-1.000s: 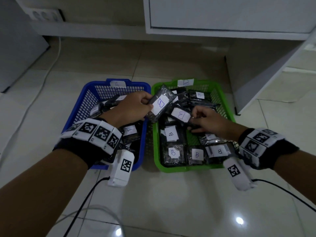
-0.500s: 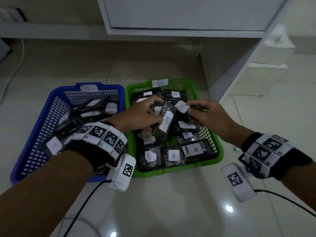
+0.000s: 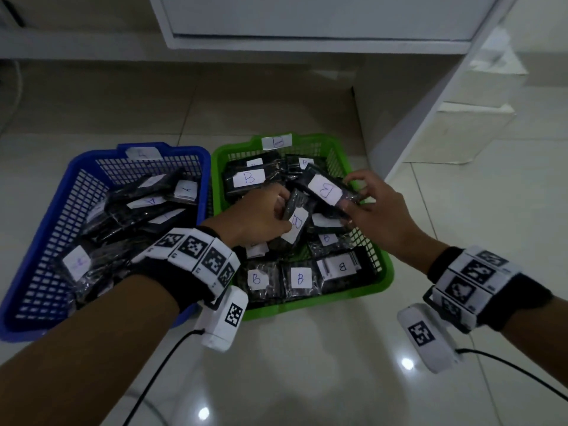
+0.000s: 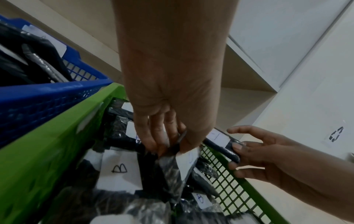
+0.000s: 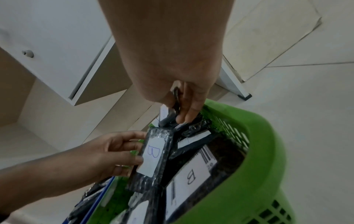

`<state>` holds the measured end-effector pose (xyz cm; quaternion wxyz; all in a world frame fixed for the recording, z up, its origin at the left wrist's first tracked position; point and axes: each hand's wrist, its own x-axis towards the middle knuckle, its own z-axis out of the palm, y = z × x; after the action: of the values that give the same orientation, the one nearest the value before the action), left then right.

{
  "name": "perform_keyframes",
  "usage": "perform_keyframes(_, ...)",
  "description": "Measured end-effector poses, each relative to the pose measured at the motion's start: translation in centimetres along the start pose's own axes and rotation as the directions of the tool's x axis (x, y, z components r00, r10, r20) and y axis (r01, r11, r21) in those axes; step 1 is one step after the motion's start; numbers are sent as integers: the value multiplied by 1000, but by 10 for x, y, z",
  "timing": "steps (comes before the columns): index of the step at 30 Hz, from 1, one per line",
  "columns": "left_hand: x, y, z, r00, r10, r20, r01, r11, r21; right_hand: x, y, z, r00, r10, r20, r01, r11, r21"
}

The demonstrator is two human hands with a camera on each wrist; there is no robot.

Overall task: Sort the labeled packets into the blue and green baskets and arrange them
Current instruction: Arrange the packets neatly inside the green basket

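Two baskets stand side by side on the floor, the blue basket (image 3: 27, 256) holding A-labelled dark packets and the green basket (image 3: 388, 272) holding B-labelled ones. My left hand (image 3: 284, 212) hovers over the middle of the green basket and pinches a dark packet (image 3: 296, 224) with a B label, hanging end down. The same packet (image 5: 153, 156) faces the right wrist view. My right hand (image 3: 350, 195) grips another B packet (image 3: 325, 192) by its end, tilted above the basket's far right. In the left wrist view my left fingers (image 4: 153, 142) squeeze the packet's top edge.
A white cabinet (image 3: 307, 20) overhangs the floor behind the baskets, and its side panel (image 3: 430, 118) comes down just right of the green basket. Wrist-camera cables (image 3: 153, 379) trail over the glossy tiles in front. Several B packets (image 3: 299, 278) lie flat along the green basket's near wall.
My left hand carried its B packet from above the gap between the baskets to over the green basket. My right hand lifted a B packet out of the pile.
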<state>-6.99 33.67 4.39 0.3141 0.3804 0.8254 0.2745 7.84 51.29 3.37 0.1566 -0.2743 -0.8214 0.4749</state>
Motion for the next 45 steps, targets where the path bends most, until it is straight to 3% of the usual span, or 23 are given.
perform_keyframes(3, 6, 3, -2, 999, 32, 23, -32, 999, 30, 6, 0, -5, 995, 36, -97, -24, 992, 121)
perform_keyframes(6, 10, 8, 7, 996, 81, 40, -83, 995, 50, 13, 6, -12, 990, 24, -137, -12, 996, 86)
perform_keyframes(12, 19, 13, 40, 984, 172, 51, -178, 965, 190, 14, 20, -15, 995, -7, -101, 5, 1000, -21)
perform_keyframes(18, 24, 8, 44, 988, 149, 33, -153, 972, 177, 15, 22, -16, 997, 10, -79, -13, 999, -48)
perform_keyframes(20, 25, 7, 31, 993, 116, 19, -117, 986, 121, 18, 21, -17, 997, 3, -74, -10, 996, -93)
perform_keyframes(22, 23, 9, 17, 997, 74, -27, -76, 995, -61, 22, 18, -19, 998, -16, -59, 8, 990, -138)
perform_keyframes(25, 21, 13, 6, 995, -68, -71, 35, 918, -396, 23, 10, -18, 996, -85, 2, 84, 982, -171)
perform_keyframes(27, 21, 14, 4, 994, -73, -82, 30, 899, -438, 22, 5, -15, 988, -116, 105, 133, 976, -174)
perform_keyframes(32, 16, 1, -8, 985, -62, -163, -31, 857, -514, 33, 4, -20, 930, -118, 347, 217, 940, -262)
perform_keyframes(35, 13, -2, -21, 990, -117, -74, 41, 760, -649, 41, -1, -8, 784, -96, 614, 455, 762, -462)
perform_keyframes(38, 10, 5, -24, 986, -141, 85, 159, 676, -719, 48, -4, 8, 678, -65, 732, 591, 641, -490)
perform_keyframes(40, 8, 10, -23, 985, -129, 118, 174, 795, -581, 50, -9, 13, 657, -39, 753, 603, 626, -494)
perform_keyframes(42, 7, 14, -19, 991, -100, 88, 119, 961, -249, 51, -12, 13, 646, -7, 763, 606, 613, -508)
perform_keyframes(43, 6, 14, -14, 995, -71, 72, 76, 995, -63, 50, -13, 13, 643, 9, 766, 610, 599, -520)
perform_keyframes(45, 7, 13, -2, 999, -4, 48, -10, 956, 292, 50, -10, 14, 657, 25, 754, 599, 589, -542)
